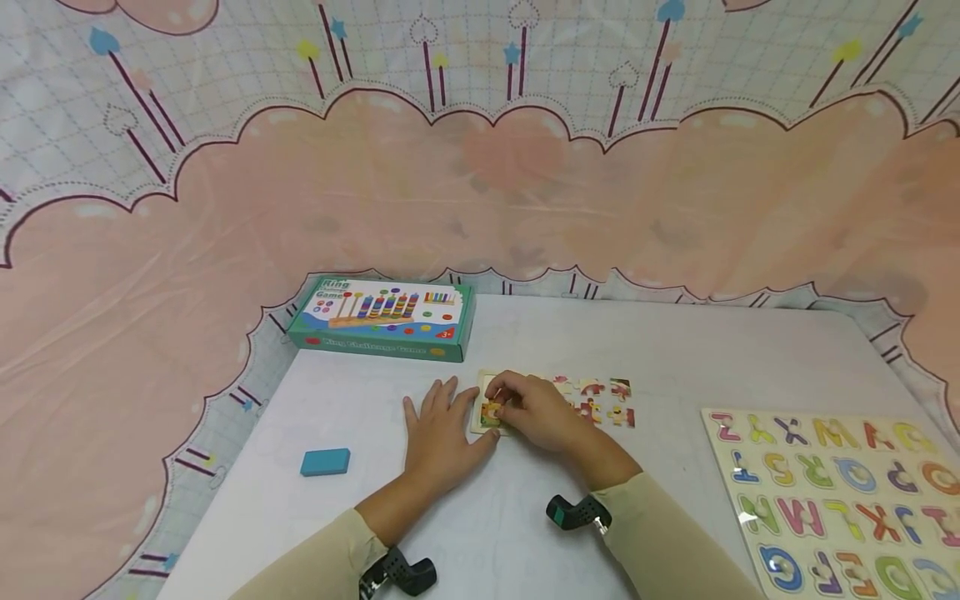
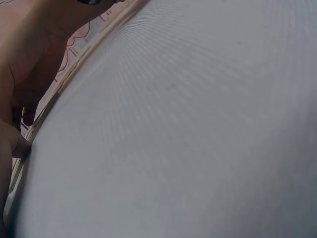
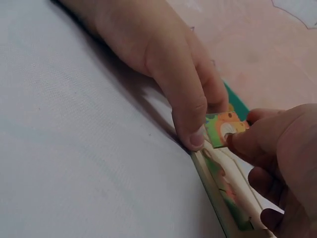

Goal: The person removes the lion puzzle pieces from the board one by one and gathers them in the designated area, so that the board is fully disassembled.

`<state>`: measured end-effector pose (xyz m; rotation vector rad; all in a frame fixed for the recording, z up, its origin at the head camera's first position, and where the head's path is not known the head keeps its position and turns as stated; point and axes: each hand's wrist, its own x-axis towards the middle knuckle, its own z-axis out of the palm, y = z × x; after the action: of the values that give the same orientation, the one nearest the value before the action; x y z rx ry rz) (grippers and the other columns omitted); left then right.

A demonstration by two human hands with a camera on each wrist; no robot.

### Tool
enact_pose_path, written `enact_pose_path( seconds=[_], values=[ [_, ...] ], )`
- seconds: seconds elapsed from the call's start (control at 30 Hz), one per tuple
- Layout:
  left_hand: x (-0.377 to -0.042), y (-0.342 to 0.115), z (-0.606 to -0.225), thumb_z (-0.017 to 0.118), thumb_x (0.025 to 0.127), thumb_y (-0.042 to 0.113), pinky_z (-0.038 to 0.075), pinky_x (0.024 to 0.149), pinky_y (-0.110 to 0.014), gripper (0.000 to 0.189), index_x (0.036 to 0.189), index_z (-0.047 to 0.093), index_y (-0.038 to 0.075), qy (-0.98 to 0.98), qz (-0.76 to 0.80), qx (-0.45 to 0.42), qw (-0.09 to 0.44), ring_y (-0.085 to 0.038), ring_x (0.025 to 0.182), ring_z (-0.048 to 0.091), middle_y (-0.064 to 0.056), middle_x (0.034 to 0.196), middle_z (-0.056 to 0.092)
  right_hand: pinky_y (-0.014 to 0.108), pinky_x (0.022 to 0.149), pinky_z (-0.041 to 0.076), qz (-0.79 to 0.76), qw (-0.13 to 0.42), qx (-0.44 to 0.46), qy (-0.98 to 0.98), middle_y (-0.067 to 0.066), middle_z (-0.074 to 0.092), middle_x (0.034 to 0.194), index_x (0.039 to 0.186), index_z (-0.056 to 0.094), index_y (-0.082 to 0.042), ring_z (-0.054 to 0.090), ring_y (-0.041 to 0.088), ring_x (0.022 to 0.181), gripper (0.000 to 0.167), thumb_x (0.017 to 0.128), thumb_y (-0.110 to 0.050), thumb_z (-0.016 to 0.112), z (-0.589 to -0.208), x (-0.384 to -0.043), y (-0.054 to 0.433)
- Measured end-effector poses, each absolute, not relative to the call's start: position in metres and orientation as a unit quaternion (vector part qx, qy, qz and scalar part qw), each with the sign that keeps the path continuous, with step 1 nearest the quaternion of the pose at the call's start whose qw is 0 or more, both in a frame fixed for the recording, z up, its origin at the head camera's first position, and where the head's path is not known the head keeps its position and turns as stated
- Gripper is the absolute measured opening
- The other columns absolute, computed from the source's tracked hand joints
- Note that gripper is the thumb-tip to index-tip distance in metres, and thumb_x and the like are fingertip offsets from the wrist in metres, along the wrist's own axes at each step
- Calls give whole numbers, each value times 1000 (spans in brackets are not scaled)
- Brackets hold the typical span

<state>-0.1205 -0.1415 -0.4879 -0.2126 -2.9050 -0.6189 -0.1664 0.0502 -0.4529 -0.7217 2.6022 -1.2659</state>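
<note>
My right hand (image 1: 543, 417) pinches a small jigsaw puzzle piece (image 3: 215, 131) with a green and orange picture between thumb and fingertip. It holds the piece over the end of a shallow wooden puzzle tray (image 3: 207, 181), close to the left thumb. Spread out flat, my left hand (image 1: 444, 442) has its thumb (image 3: 196, 138) at the tray's near corner and its fingers along the left side. Part of the tray is hidden beneath the right hand in the head view. Several picture puzzle pieces (image 1: 621, 415) lie in two rows to the tray's right.
A green ring game box (image 1: 382, 321) lies behind the hands at the back left. Left of the left hand is a blue block (image 1: 325, 462). An alphabet board (image 1: 840, 492) with colourful letters covers the table's right side. Patterned cloth hangs behind the white table.
</note>
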Motion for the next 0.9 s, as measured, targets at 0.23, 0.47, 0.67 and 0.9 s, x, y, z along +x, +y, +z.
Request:
enact_pose_path(
  seconds=[0.23,0.47,0.67,0.9],
  values=[
    [-120,-142,-485,74,89,56,5,120,-80,72,148,62,15,-973,-207,-71,71,-43,157,30,-19,163,45,31,76,51,-466,80,-193,860,-2,68,97,113,71,-17,60,16,85,23,94,-3,71,-452,-162,63],
    [-120,-141,-485,74,90,56,4,120,-80,73,149,62,15,-972,-213,-75,69,-44,157,29,-20,163,45,31,75,49,-448,66,-186,872,-4,66,93,111,71,-15,58,16,83,22,93,-2,70,-446,-155,84],
    [-120,-140,-484,74,90,55,4,120,-79,73,149,62,15,-971,-216,-73,66,-44,157,29,-20,164,44,32,77,49,-439,66,-183,877,-3,65,92,109,71,-15,58,17,85,22,92,0,70,-444,-149,103],
    [-121,-139,-482,73,91,55,2,120,-79,72,150,60,15,-973,-214,-69,54,-44,158,27,-19,165,42,30,78,50,-439,55,-195,875,-2,66,93,107,72,-11,58,17,87,19,92,1,73,-447,-145,121]
  ],
)
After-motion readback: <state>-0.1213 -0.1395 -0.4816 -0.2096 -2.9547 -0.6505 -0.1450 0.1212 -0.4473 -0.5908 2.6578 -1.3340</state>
